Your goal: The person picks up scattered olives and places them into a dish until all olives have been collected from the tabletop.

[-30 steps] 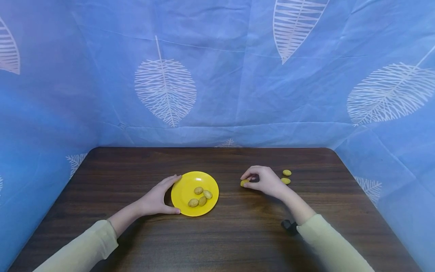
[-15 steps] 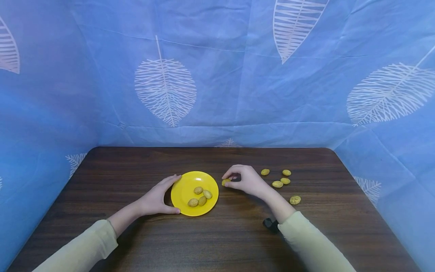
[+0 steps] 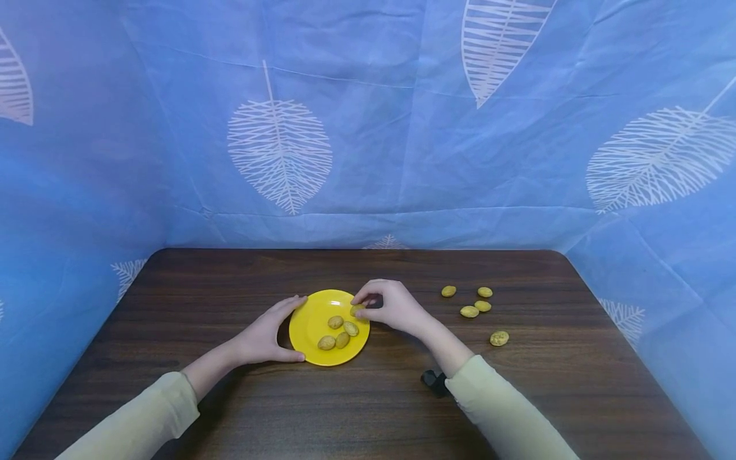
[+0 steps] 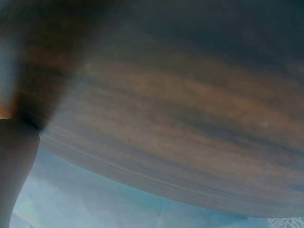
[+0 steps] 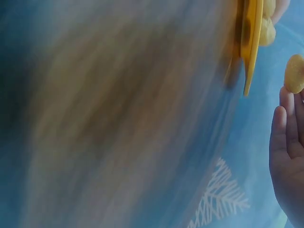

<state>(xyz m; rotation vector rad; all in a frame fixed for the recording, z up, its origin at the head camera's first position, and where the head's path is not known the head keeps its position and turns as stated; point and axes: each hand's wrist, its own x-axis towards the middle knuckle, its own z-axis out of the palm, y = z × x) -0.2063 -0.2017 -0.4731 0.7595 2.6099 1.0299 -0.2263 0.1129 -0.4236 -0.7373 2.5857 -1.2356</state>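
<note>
Over the right side of the yellow plate (image 3: 310, 316), just inside its rim, the right hand (image 3: 392, 307) pinches a yellow oval piece (image 3: 356, 311) between thumb and fingertips. The thumb hides part of it in the head view, so which way it points is hard to tell there. From the right wrist, the piece is apart from the plate, and its visible outline runs longest roughly along the plate's edge, though the frame cuts it off.

The left hand (image 3: 261, 338) touches the plate's left rim with thumb and fingers spread, its grip unclenched; the left wrist view does not show that contact.

On the plate lie four pieces. The far piece (image 3: 335, 322) has its long axis nearly left to right, tipped up slightly at the right; the right piece (image 3: 351, 328) slants toward the near right; the middle piece (image 3: 342, 340) slants toward the far right; the left piece (image 3: 326, 343) lies close to crosswise.

Five loose pieces (image 3: 499, 338) rest on the dark wood counter (image 3: 368, 415) to the right, all with long axes near left to right. A black object (image 3: 434, 383) shows beside the right sleeve (image 3: 500, 409).
</note>
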